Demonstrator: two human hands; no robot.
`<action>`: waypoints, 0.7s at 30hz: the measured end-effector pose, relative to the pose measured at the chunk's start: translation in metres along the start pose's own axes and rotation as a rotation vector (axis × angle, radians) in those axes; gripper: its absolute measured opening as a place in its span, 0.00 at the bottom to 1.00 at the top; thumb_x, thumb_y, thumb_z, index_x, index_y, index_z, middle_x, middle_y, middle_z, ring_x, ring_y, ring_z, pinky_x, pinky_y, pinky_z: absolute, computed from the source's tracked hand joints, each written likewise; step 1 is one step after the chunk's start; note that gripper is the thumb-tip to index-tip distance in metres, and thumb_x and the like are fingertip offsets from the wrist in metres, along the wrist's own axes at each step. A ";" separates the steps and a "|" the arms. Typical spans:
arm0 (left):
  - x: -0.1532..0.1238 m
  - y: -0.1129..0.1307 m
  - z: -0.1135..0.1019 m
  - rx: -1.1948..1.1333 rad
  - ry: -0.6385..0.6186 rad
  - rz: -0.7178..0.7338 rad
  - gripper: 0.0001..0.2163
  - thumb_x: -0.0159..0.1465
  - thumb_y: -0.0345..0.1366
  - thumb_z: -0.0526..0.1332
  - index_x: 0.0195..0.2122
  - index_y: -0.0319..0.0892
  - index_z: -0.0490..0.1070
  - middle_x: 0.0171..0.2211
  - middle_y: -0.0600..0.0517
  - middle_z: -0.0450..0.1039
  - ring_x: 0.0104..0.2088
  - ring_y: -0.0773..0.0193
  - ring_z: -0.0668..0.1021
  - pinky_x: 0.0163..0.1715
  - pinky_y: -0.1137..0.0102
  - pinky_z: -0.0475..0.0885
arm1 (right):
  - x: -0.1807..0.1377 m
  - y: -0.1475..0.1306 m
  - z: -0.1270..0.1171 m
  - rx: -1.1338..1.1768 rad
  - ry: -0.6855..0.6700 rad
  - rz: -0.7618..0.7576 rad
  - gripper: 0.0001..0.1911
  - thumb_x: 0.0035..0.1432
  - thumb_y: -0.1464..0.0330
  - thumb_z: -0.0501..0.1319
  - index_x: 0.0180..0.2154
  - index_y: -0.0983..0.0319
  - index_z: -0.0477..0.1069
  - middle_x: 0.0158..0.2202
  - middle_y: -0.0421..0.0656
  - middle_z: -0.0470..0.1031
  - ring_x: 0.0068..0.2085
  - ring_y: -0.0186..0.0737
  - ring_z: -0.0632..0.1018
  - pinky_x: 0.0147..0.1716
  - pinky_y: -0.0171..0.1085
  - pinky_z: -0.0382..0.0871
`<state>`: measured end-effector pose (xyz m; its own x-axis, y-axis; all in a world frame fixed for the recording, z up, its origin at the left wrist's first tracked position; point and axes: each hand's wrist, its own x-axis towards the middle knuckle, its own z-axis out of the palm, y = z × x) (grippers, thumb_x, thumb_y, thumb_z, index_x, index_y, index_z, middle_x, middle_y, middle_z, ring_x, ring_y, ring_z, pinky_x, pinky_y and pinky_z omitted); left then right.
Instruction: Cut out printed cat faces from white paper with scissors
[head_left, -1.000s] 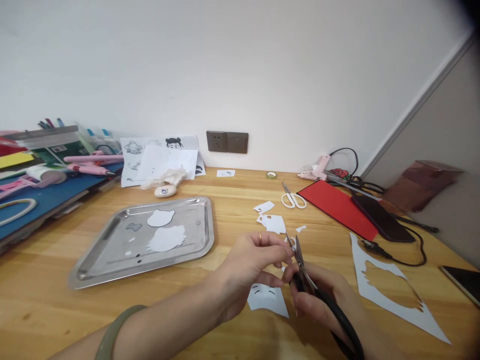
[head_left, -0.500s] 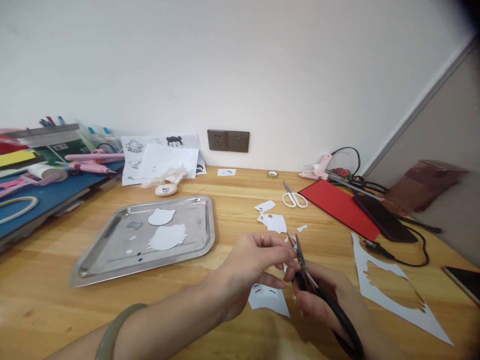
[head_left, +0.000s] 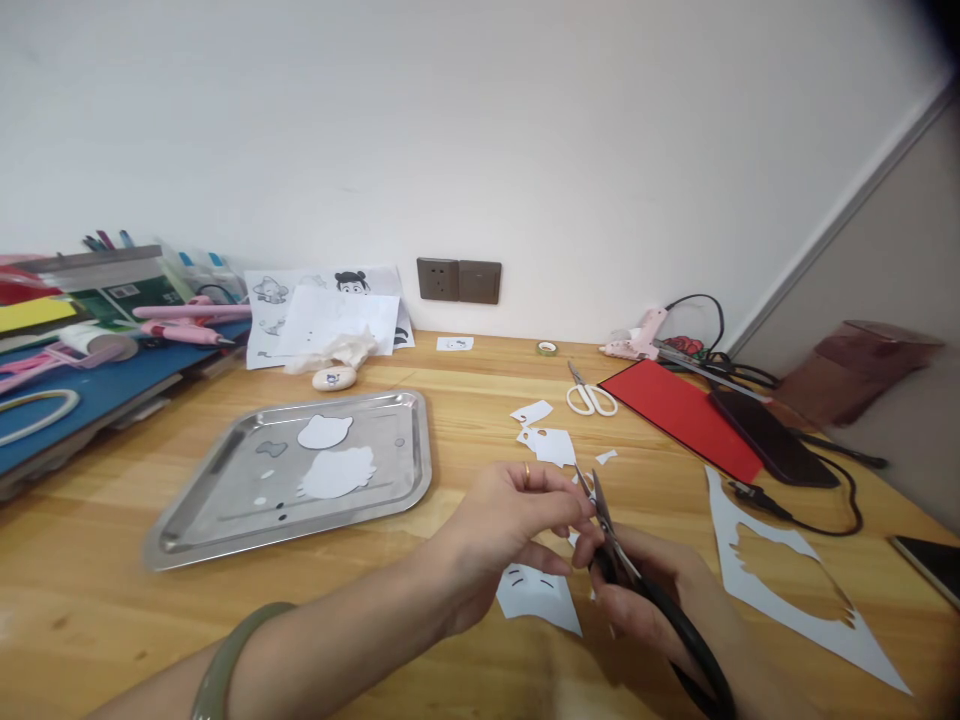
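My right hand (head_left: 652,590) is closed round the handles of black scissors (head_left: 611,525), whose blades point away from me and stand a little apart. Close against the blades, my left hand (head_left: 529,525) has thumb and fingers pinched together; whatever is between them is too small and hidden to name. Beneath the hands lies a piece of white paper (head_left: 536,598) with short dark curved lines. Just beyond the blade tips are white paper scraps (head_left: 553,446).
A metal tray (head_left: 225,548) with cat-head cutouts (head_left: 325,432) stands left. White-handled scissors (head_left: 592,400), red card (head_left: 675,410) and a pink glue gun (head_left: 639,338) lie at the back right. A cut-out paper sheet (head_left: 806,625) is at right, near a phone (head_left: 772,437).
The view has shifted very slightly. Both hands and the scissors keep nearly the same place and pose, and I see no object moved.
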<state>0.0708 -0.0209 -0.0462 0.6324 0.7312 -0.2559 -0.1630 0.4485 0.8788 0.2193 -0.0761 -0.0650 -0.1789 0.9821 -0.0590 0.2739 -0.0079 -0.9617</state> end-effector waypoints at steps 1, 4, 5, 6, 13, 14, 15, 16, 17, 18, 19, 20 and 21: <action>0.000 0.000 0.000 -0.001 0.000 -0.002 0.03 0.50 0.31 0.59 0.24 0.37 0.66 0.24 0.53 0.67 0.26 0.71 0.70 0.22 0.78 0.63 | 0.000 0.000 0.000 0.001 -0.003 -0.003 0.08 0.46 0.63 0.58 0.26 0.61 0.65 0.19 0.34 0.57 0.21 0.33 0.60 0.20 0.32 0.54; 0.000 0.001 0.000 -0.004 -0.008 -0.001 0.03 0.50 0.31 0.59 0.24 0.37 0.66 0.23 0.53 0.67 0.26 0.71 0.71 0.22 0.79 0.63 | 0.000 0.001 -0.001 -0.002 -0.012 0.009 0.08 0.46 0.62 0.57 0.26 0.60 0.64 0.19 0.34 0.56 0.20 0.33 0.59 0.20 0.32 0.53; 0.000 0.001 0.000 -0.005 -0.010 -0.002 0.03 0.50 0.31 0.59 0.24 0.37 0.66 0.23 0.53 0.67 0.25 0.71 0.71 0.21 0.79 0.63 | 0.000 0.002 -0.001 -0.008 -0.012 0.007 0.08 0.47 0.62 0.57 0.26 0.60 0.64 0.19 0.34 0.55 0.20 0.33 0.59 0.20 0.32 0.53; 0.000 0.001 0.000 -0.006 -0.010 -0.003 0.03 0.50 0.31 0.59 0.24 0.37 0.66 0.23 0.53 0.67 0.25 0.71 0.71 0.21 0.79 0.63 | -0.001 0.002 0.000 -0.011 -0.013 0.005 0.08 0.46 0.62 0.57 0.26 0.60 0.64 0.19 0.34 0.55 0.20 0.33 0.59 0.20 0.32 0.52; 0.000 0.002 0.001 -0.028 -0.006 0.001 0.03 0.50 0.31 0.60 0.24 0.37 0.67 0.23 0.54 0.68 0.23 0.73 0.70 0.21 0.80 0.64 | 0.001 0.006 0.002 0.102 0.026 0.018 0.11 0.44 0.60 0.59 0.25 0.61 0.64 0.19 0.36 0.59 0.19 0.32 0.59 0.18 0.33 0.53; 0.000 0.002 0.001 -0.032 -0.003 -0.001 0.03 0.50 0.31 0.60 0.24 0.37 0.68 0.23 0.54 0.68 0.23 0.73 0.70 0.21 0.80 0.64 | 0.001 0.006 0.002 0.100 0.023 0.019 0.11 0.44 0.60 0.59 0.25 0.61 0.64 0.19 0.36 0.59 0.19 0.32 0.59 0.18 0.33 0.54; 0.000 0.002 0.001 -0.032 -0.002 -0.003 0.03 0.50 0.31 0.60 0.24 0.37 0.68 0.23 0.54 0.68 0.23 0.73 0.70 0.21 0.80 0.65 | 0.001 0.006 0.002 0.088 0.016 0.017 0.11 0.45 0.60 0.59 0.25 0.61 0.63 0.19 0.36 0.59 0.19 0.32 0.60 0.18 0.33 0.54; 0.000 0.001 0.000 -0.028 -0.002 -0.003 0.03 0.50 0.31 0.60 0.24 0.37 0.68 0.23 0.54 0.68 0.23 0.73 0.70 0.21 0.80 0.65 | 0.001 0.006 0.002 0.073 0.010 0.016 0.11 0.45 0.60 0.59 0.25 0.61 0.63 0.19 0.36 0.59 0.19 0.32 0.60 0.18 0.33 0.54; 0.000 0.001 0.000 -0.020 -0.001 -0.003 0.03 0.50 0.31 0.60 0.24 0.37 0.68 0.24 0.54 0.68 0.24 0.73 0.71 0.21 0.80 0.65 | 0.002 0.007 0.002 0.058 0.005 0.020 0.11 0.45 0.60 0.59 0.25 0.61 0.63 0.19 0.36 0.59 0.19 0.32 0.60 0.18 0.32 0.53; 0.000 0.001 0.000 -0.011 -0.002 -0.004 0.03 0.50 0.32 0.61 0.24 0.37 0.68 0.24 0.54 0.68 0.24 0.72 0.71 0.21 0.79 0.65 | 0.002 0.007 0.001 0.046 0.002 0.024 0.11 0.46 0.59 0.58 0.25 0.61 0.63 0.19 0.36 0.58 0.19 0.32 0.59 0.18 0.32 0.53; 0.001 0.001 -0.001 -0.002 -0.004 -0.003 0.04 0.50 0.32 0.61 0.24 0.37 0.69 0.24 0.53 0.68 0.25 0.72 0.71 0.21 0.79 0.65 | 0.002 0.007 0.001 0.038 -0.003 0.030 0.11 0.46 0.59 0.58 0.25 0.61 0.63 0.19 0.36 0.58 0.20 0.32 0.59 0.18 0.32 0.53; 0.001 0.001 -0.001 0.007 -0.006 -0.003 0.04 0.50 0.33 0.61 0.24 0.37 0.69 0.23 0.53 0.68 0.25 0.72 0.70 0.21 0.79 0.65 | 0.001 0.006 0.000 0.032 -0.010 0.037 0.11 0.46 0.60 0.58 0.25 0.61 0.62 0.19 0.36 0.58 0.20 0.32 0.59 0.18 0.32 0.53; 0.001 0.002 -0.002 0.016 -0.008 -0.002 0.05 0.50 0.33 0.61 0.24 0.37 0.69 0.23 0.53 0.68 0.25 0.71 0.70 0.21 0.79 0.65 | 0.001 0.006 0.000 0.025 -0.018 0.042 0.11 0.45 0.60 0.58 0.25 0.61 0.62 0.19 0.35 0.58 0.20 0.32 0.59 0.18 0.32 0.53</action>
<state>0.0701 -0.0185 -0.0457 0.6390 0.7261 -0.2541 -0.1499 0.4415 0.8846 0.2209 -0.0750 -0.0708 -0.1850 0.9773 -0.1036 0.2575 -0.0536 -0.9648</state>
